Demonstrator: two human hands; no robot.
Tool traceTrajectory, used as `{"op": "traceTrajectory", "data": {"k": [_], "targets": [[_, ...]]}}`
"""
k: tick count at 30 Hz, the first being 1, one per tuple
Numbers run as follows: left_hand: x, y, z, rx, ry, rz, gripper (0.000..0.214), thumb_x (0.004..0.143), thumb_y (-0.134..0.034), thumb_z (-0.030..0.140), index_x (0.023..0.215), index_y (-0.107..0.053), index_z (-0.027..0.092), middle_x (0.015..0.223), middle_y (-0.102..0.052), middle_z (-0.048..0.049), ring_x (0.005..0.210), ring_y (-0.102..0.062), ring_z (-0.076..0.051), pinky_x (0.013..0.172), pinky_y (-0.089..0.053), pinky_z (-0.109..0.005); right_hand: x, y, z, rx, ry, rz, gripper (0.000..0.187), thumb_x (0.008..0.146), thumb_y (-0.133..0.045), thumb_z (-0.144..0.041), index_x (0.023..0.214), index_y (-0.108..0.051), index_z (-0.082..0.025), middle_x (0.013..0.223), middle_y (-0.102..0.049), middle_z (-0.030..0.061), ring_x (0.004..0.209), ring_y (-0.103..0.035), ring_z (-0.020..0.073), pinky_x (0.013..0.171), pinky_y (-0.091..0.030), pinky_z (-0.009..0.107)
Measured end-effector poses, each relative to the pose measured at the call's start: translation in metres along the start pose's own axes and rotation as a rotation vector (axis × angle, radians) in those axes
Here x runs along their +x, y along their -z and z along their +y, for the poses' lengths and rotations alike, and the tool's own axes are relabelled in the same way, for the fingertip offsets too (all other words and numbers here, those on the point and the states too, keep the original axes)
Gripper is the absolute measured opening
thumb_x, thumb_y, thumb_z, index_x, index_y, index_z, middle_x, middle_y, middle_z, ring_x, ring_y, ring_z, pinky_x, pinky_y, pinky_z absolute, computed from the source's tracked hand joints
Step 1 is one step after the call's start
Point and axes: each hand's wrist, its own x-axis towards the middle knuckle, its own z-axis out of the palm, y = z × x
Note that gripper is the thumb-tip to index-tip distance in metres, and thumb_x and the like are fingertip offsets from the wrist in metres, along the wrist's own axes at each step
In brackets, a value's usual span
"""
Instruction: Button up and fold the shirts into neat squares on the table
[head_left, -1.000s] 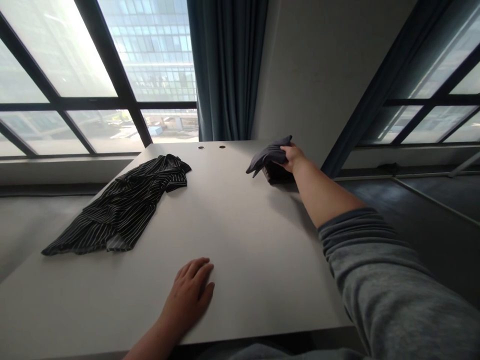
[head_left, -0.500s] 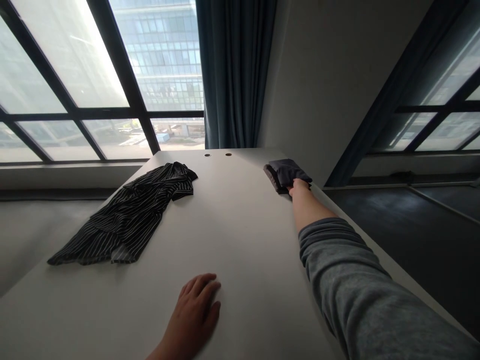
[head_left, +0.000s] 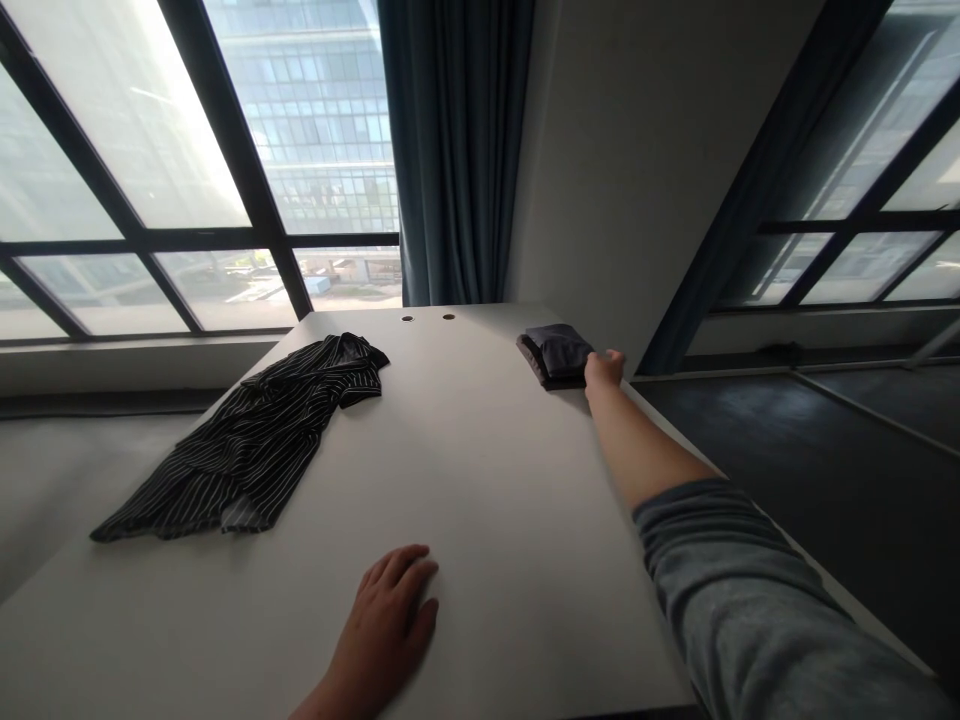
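On the white table (head_left: 480,480), left hand (head_left: 384,612) and right hand (head_left: 604,370) lie apart, the right now beside the folded cloth (head_left: 555,356).

A folded dark grey garment (head_left: 555,356) lies flat near the far right corner of the white table (head_left: 487,480).

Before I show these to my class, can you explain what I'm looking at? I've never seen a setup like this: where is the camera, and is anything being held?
There is no machine here: these are a person's own two bare hands, seen by a camera worn on their head, looking forward and down. On the white table lie a rumpled black shirt with thin white stripes and a folded dark grey cloth. The left hand rests flat on the table, holding nothing. The right hand, beyond a grey sleeve, sits at the edge of the folded cloth and does not appear to grip it.
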Motion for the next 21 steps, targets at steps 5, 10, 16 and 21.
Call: {"op": "traceTrajectory", "data": {"k": [5, 10, 16, 21], "targets": [[0.002, 0.011, -0.005, 0.010, -0.008, -0.144, 0.045, 0.090, -0.062, 0.024, 0.135, -0.067, 0.030, 0.148, -0.062, -0.0089, 0.136, -0.058, -0.031, 0.114, -0.049, -0.053, -0.109, 0.005, 0.023, -0.086, 0.160, -0.525, 0.014, 0.077, -0.073, -0.023, 0.090, -0.076, -0.017, 0.091, -0.076, 0.0065, 0.086, -0.069, 0.0227, 0.094, -0.055, 0.037], [0.032, 0.033, -0.017, 0.078, -0.050, -0.374, 0.061, 0.089, -0.067, 0.032, 0.149, -0.056, 0.032, 0.163, -0.048, -0.0084, 0.149, -0.045, -0.033, 0.122, -0.039, -0.054, -0.209, 0.025, 0.055, -0.316, 0.781, -1.068, 0.022, 0.091, -0.061, -0.026, 0.106, -0.078, -0.021, 0.128, -0.072, 0.0116, 0.122, -0.065, 0.0278, 0.112, -0.048, 0.044], [0.093, 0.028, -0.052, 0.110, -0.072, -0.335, 0.055, 0.095, -0.061, 0.038, 0.149, -0.057, 0.028, 0.161, -0.050, -0.0095, 0.147, -0.047, -0.032, 0.122, -0.038, -0.053, -0.229, 0.023, 0.059, -0.457, 0.817, -1.058, 0.042, 0.095, -0.060, -0.029, 0.136, -0.069, -0.022, 0.154, -0.057, 0.0119, 0.145, -0.050, 0.0305, 0.127, -0.032, 0.055], [0.100, 0.013, -0.083, 0.072, -0.066, -0.186, 0.051, 0.100, -0.056, 0.042, 0.149, -0.058, 0.028, 0.160, -0.051, -0.0087, 0.147, -0.048, -0.030, 0.125, -0.036, -0.050, -0.211, 0.020, 0.066, -0.525, 0.799, -1.010, 0.047, 0.097, -0.057, -0.034, 0.141, -0.067, -0.021, 0.157, -0.054, 0.0134, 0.147, -0.049, 0.0321, 0.126, -0.032, 0.058]]}}
